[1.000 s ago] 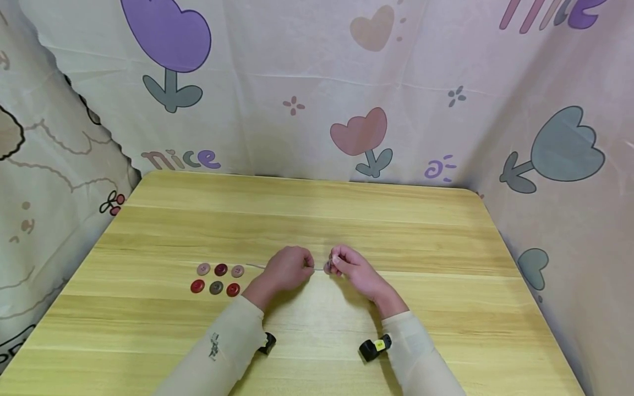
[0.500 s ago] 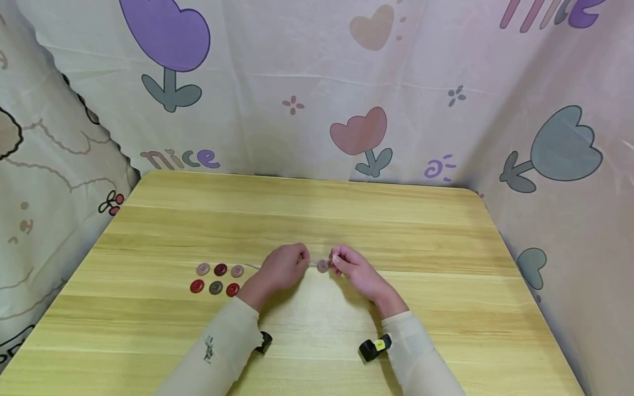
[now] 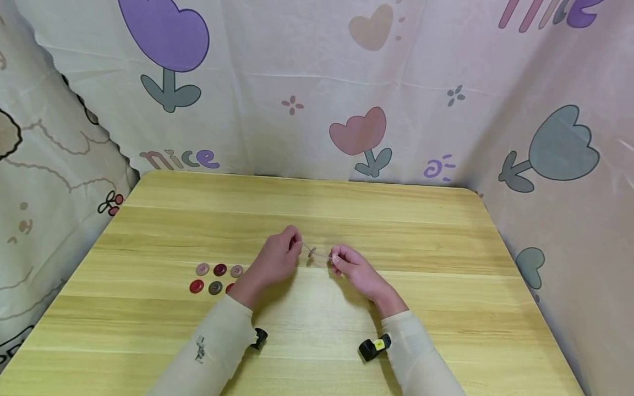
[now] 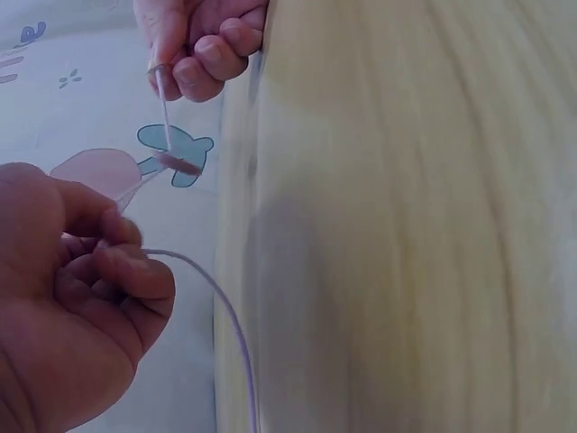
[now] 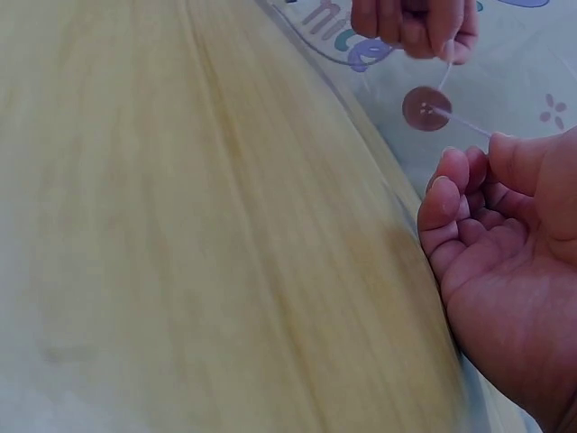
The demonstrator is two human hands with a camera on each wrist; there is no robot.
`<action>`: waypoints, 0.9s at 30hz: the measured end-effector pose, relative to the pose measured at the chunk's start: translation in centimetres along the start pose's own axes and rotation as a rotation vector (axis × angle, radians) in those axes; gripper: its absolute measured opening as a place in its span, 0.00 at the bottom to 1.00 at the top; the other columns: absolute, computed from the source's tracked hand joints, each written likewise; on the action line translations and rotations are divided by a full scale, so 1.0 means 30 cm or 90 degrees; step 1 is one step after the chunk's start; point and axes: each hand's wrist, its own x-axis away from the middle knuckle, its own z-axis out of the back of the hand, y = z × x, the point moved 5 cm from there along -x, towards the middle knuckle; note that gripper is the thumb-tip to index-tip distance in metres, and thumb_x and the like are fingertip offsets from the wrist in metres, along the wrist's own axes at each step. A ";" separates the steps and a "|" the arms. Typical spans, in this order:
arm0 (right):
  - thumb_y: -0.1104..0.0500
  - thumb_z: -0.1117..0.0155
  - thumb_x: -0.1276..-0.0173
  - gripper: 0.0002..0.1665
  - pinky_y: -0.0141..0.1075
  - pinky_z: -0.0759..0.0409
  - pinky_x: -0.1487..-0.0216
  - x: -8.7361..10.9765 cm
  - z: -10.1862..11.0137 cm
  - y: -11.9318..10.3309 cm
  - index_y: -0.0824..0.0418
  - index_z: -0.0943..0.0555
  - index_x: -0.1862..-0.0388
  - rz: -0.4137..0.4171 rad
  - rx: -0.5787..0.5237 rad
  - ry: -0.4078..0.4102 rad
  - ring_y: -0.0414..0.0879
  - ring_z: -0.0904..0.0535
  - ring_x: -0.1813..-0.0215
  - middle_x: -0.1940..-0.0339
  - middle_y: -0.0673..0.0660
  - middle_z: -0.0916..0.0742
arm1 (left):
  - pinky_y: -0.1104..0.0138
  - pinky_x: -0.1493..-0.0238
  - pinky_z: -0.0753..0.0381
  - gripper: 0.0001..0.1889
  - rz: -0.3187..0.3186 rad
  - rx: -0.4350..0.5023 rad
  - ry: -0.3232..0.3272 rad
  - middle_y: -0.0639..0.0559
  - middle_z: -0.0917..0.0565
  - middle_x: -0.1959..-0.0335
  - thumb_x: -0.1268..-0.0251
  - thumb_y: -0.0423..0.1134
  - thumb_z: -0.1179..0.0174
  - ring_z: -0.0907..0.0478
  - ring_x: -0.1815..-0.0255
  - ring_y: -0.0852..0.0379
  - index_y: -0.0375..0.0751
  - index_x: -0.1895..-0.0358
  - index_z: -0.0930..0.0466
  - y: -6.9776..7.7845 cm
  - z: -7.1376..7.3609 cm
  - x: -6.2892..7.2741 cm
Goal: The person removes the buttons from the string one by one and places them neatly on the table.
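Note:
A pinkish-brown button (image 5: 426, 108) hangs threaded on a thin pale string (image 4: 230, 311), between my two hands and above the table. My left hand (image 3: 277, 254) pinches the string on one side of the button, with the loose tail curving away below in the left wrist view. On the other side, my right hand (image 3: 354, 268) grips the string between thumb and forefinger. The button touches neither hand. Something small and brownish shows at the right fingertips in the left wrist view, too small to identify.
Left of my left forearm, several buttons lie in two rows: pink (image 3: 202, 269), dark red (image 3: 220, 269), another pink (image 3: 236, 270), red (image 3: 196, 286), grey (image 3: 215, 287), and a red one (image 3: 229, 288) partly hidden. A patterned cloth (image 3: 257, 126) stands behind the wooden table (image 3: 421, 231).
My left hand has risen and moved slightly left and away from me. The button has slid along the string, away from the right fingers toward the left hand. The right hand stays put.

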 end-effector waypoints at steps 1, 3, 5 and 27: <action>0.62 0.55 0.18 0.11 0.39 0.29 0.57 0.000 0.000 -0.001 0.69 0.33 0.60 0.000 -0.002 0.000 0.54 0.30 0.60 0.63 0.64 0.26 | 0.62 0.71 0.31 0.05 -0.003 0.004 0.005 0.53 0.30 0.78 0.26 0.33 0.52 0.33 0.77 0.55 0.43 0.64 0.30 0.001 0.007 0.000; 0.62 0.56 0.18 0.11 0.39 0.29 0.57 0.000 0.000 -0.001 0.69 0.33 0.60 0.002 -0.002 -0.001 0.53 0.30 0.60 0.63 0.63 0.26 | 0.62 0.71 0.32 0.05 -0.002 0.007 0.013 0.54 0.33 0.80 0.29 0.33 0.50 0.34 0.78 0.56 0.44 0.65 0.28 -0.003 0.018 0.002; 0.62 0.56 0.18 0.11 0.39 0.29 0.57 -0.001 0.001 0.000 0.70 0.33 0.60 0.003 -0.002 -0.003 0.54 0.30 0.60 0.63 0.62 0.26 | 0.62 0.72 0.34 0.03 0.003 0.004 0.016 0.55 0.35 0.82 0.33 0.33 0.48 0.38 0.80 0.58 0.44 0.66 0.27 -0.009 0.027 0.005; 0.62 0.55 0.18 0.11 0.38 0.30 0.58 -0.001 0.003 0.003 0.70 0.34 0.60 0.009 -0.012 -0.010 0.54 0.31 0.61 0.65 0.61 0.27 | 0.67 0.81 0.45 0.24 -0.030 -0.054 -0.048 0.60 0.42 0.88 0.50 0.50 0.22 0.47 0.86 0.62 0.50 0.47 0.12 0.007 0.026 0.035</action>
